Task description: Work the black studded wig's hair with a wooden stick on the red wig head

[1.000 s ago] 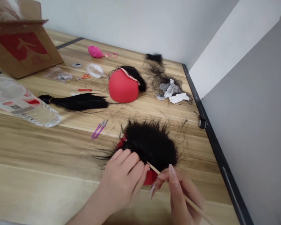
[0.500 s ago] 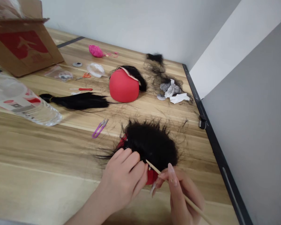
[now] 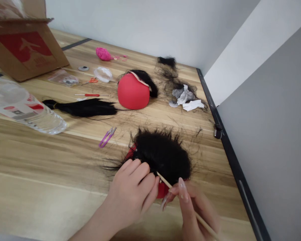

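Note:
A black hairpiece [image 3: 163,155] lies over a red head form [image 3: 163,190], whose red shows at the lower edge and upper left. My left hand [image 3: 135,187] is closed at the near edge of the hair, fingers curled down; its fingertips are hidden, and strands jut out to its left. Between the thumb and fingers of my right hand [image 3: 190,207] is a thin pale wooden stick [image 3: 164,179]. The stick slants up to the left, its narrow end meeting the hair beside my left fingers. Whatever is at its very tip is too small to make out.
Purple thread snips [image 3: 107,137] lie behind my left hand. Farther back are a black hair bundle [image 3: 87,107], a water bottle [image 3: 27,107], a second red form [image 3: 133,92] with hair, orange scissors [image 3: 91,81], crumpled tissue [image 3: 187,97] and a cardboard box [image 3: 27,50].
My right hand and the stick have shifted very slightly downward. My left hand keeps its place on the hair, and the view has moved a little.

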Demonstrator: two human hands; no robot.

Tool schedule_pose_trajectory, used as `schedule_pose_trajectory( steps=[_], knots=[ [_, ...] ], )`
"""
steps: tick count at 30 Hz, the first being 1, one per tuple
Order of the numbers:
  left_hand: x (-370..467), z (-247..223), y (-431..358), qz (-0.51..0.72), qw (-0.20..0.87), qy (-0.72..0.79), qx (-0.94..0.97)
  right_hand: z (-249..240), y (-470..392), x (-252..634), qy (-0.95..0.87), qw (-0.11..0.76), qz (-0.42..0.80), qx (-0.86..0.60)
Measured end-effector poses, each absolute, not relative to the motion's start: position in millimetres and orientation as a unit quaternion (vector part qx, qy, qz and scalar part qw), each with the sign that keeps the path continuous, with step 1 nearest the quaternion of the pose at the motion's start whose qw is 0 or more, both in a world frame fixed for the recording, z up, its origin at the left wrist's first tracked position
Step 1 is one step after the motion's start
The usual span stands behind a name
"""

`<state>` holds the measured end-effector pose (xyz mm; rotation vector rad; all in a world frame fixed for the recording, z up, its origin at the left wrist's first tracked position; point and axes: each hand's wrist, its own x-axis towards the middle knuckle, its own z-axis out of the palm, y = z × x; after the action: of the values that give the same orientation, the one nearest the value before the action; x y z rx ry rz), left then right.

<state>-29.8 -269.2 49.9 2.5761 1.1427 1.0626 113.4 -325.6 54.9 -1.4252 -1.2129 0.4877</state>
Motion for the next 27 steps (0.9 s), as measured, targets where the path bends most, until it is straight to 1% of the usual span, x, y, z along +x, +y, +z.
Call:
schedule_pose_trajectory(
  steps=[10, 17, 27],
  knots=[
    [-29, 51, -270, 0.350, 0.070, 0.379, 0.853, 56, -323, 115, -0.540, 0.562, 0.184, -0.599],
    [-30, 51, -271, 0.349, 0.072, 0.382, 0.853, 57, -325, 127, -0.632, 0.500, 0.162, -0.569],
    [-29, 52, -269, 0.353, 0.081, 0.383, 0.850, 55, -330, 121, -0.613, 0.486, 0.175, -0.598]
  ],
)
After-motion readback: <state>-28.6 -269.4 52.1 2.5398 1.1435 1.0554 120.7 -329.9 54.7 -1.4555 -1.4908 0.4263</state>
